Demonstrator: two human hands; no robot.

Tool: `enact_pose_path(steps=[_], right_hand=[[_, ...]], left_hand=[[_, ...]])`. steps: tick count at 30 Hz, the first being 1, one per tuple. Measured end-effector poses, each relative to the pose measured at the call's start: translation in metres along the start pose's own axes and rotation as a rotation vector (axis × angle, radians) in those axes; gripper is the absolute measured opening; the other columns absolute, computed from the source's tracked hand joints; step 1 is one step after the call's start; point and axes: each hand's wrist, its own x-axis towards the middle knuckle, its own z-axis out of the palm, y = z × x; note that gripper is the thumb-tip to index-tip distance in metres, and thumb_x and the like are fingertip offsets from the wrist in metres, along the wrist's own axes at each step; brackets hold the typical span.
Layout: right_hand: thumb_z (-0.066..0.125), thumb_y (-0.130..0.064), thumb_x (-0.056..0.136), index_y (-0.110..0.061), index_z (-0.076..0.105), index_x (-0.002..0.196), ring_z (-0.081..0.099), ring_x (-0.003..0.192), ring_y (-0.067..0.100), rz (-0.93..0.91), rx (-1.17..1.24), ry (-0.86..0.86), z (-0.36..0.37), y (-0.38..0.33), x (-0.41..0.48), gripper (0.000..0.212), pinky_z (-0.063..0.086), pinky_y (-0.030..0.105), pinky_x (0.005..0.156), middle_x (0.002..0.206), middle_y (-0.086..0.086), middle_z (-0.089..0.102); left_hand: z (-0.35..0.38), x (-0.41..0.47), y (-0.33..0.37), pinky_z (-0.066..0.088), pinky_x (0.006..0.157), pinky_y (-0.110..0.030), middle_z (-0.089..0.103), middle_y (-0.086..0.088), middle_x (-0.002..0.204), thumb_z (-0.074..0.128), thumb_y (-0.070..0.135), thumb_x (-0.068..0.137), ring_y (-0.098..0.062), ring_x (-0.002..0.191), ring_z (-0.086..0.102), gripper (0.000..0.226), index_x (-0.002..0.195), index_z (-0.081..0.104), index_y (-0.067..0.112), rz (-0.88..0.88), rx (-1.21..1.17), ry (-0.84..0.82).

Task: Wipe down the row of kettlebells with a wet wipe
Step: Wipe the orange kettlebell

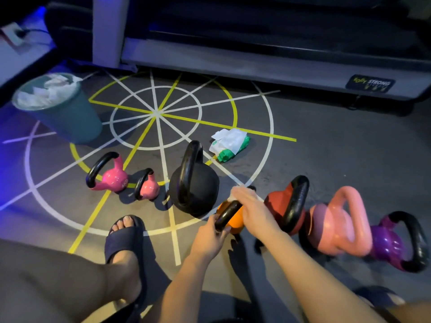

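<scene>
Now — wipe (231, 197) on orange kettlebell (236, 221)

Teal bin (70, 117) mid-left, stuffed with crumpled white paper. Grey machine base (233, 64) across top, logo label (370, 84) at right. Wall socket (14, 33) upper left. White/yellow line markings on grey floor (326, 159). Dark slide sandal (123, 238) lower left

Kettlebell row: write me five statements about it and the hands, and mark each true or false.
1. The left hand grips the orange kettlebell by its handle. True.
2. The right hand presses a wipe onto that handle. True.
3. The pack of wipes sits inside the bin. False: the wipes pack lies on the floor behind the row, apart from the teal bin.
4. The black one is the smallest. False: the black kettlebell dwarfs the small pink kettlebell beside it.
5. The purple kettlebell ends the row on the right. True.
</scene>
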Motion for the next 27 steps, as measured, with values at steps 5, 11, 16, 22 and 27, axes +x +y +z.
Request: enact_pose_path(steps=[5,11,16,22,27], right_hand=[[0.043,0.008,0.097,-0.021,0.039,0.152,0.007,0.153,0.017,-0.025,-0.095,-0.075,0.01,0.012,0.0,0.062,0.004,0.037,0.126,0.163,-0.004,0.023],[0.047,0.012,0.091,-0.016,0.043,0.149,0.0,0.151,0.011,-0.271,-0.171,-0.273,0.046,-0.021,-0.021,0.065,-0.005,0.041,0.125,0.161,-0.004,0.024],[0.046,0.01,0.093,-0.024,0.03,0.155,-0.006,0.146,0.007,-0.084,-0.256,-0.166,0.025,-0.007,-0.002,0.073,-0.006,0.043,0.123,0.164,-0.009,0.014],[0.046,0.013,0.09,-0.023,0.027,0.156,0.002,0.153,0.021,-0.096,-0.362,-0.255,0.014,-0.02,-0.007,0.077,0.006,0.042,0.125,0.164,-0.011,0.011],[0.062,0.015,0.074,-0.006,0.048,0.144,0.027,0.149,0.025,-0.462,-0.508,-0.328,0.057,-0.038,-0.029,0.074,0.001,0.05,0.122,0.154,0.011,0.042]], left_hand=[[-0.002,-0.006,0.004,0.047,0.096,-0.026,0.067,0.004,0.122,0.074,0.039,0.09,-0.014,0.116,0.062,0.053,0.136,0.055,0.02,-0.028,-0.097,0.024],[-0.013,-0.003,-0.012,0.054,0.097,-0.037,0.066,0.007,0.119,0.075,0.023,0.089,-0.016,0.113,0.064,0.05,0.133,0.052,0.026,-0.135,-0.234,-0.083],[-0.019,-0.004,-0.008,0.05,0.099,-0.044,0.062,0.005,0.128,0.07,0.009,0.092,-0.021,0.117,0.062,0.05,0.135,0.05,0.025,-0.318,-0.508,-0.146],[-0.027,-0.019,0.001,0.046,0.105,-0.043,0.051,0.007,0.143,0.061,0.008,0.099,-0.019,0.128,0.051,0.053,0.143,0.04,0.028,-0.292,-0.532,-0.203],[-0.035,-0.034,-0.006,0.05,0.105,-0.046,0.062,0.004,0.132,0.056,0.017,0.102,-0.01,0.118,0.06,0.039,0.135,0.047,0.037,-0.223,-0.545,-0.232]])
